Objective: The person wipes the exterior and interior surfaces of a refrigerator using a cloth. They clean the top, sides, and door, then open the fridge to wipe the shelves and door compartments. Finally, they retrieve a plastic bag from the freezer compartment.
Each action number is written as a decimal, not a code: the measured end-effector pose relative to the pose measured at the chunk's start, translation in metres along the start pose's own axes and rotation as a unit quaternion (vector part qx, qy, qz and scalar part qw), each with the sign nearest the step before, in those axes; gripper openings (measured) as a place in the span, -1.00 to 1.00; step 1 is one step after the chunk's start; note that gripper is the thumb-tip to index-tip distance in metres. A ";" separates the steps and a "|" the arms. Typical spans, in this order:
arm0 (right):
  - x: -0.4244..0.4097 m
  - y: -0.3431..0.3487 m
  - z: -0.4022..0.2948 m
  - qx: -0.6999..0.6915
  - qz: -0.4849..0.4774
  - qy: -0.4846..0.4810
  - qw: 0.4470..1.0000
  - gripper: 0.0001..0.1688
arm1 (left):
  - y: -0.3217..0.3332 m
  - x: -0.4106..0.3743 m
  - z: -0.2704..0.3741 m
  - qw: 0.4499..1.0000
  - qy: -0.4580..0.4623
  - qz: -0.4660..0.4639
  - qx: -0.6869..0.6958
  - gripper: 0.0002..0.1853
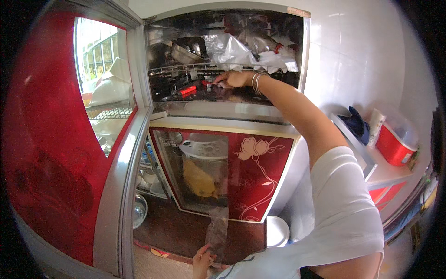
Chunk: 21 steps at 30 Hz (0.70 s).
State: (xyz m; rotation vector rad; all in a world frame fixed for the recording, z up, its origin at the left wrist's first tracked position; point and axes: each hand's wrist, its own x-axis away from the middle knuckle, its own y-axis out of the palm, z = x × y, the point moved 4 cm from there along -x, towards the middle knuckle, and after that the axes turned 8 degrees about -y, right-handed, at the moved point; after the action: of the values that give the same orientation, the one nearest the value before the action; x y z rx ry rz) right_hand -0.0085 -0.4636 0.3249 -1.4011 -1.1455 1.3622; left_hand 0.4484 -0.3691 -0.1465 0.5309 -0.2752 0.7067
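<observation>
My right hand, with bangles at the wrist, reaches into the lower level of an open cabinet. Its fingers point left, beside small red and whitish items; whether they grip anything is unclear. A red-handled item lies on the same dark shelf, left of the fingertips. Low in the view, my left hand holds a clear plastic bag, which hangs before the lower cabinet. Above my right hand, a wire rack carries a metal pan and crumpled clear plastic bags.
On the left stands the open red cabinet door with a glass pane. Below is a closed red door with a flower pattern. A red container with a clear lid sits on the right counter; a round white lid-like object is lower down.
</observation>
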 end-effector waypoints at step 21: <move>0.117 0.016 -0.185 0.202 0.234 -0.150 0.939 -0.55 | 0.002 -0.020 -0.016 0.991 -0.037 -0.123 -0.042 -0.42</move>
State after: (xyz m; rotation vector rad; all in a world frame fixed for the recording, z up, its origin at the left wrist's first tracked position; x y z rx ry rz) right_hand 0.1757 -0.3484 0.2919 -1.2282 -0.6659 2.0734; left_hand 0.4334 -0.3704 -0.1673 0.5013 -0.3021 0.4350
